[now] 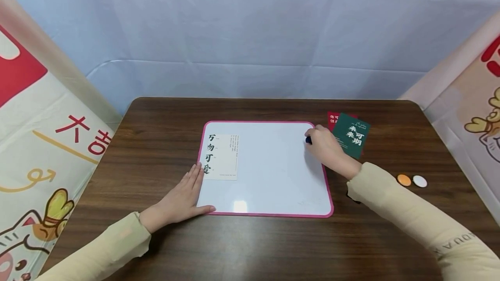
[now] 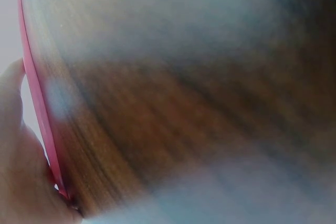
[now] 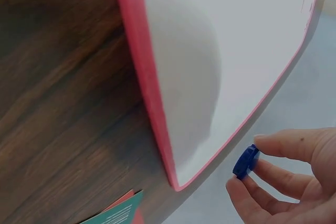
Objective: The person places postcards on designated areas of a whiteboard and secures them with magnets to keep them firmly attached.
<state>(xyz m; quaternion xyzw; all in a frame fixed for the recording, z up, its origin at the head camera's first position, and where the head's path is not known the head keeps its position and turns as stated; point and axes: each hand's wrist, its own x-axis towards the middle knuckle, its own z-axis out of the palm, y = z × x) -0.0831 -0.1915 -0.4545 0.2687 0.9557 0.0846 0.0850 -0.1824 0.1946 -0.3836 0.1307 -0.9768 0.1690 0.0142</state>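
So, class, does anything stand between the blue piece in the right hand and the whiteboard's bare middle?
Nothing visible does: the right hand pinches the blue piece near the upper right corner of the whiteboard, and the white card lies at the left, off that path.

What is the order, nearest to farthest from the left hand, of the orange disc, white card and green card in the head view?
1. White card: on the board's left side, by the left hand.
2. Green card: right of the board.
3. Orange disc: farther right.
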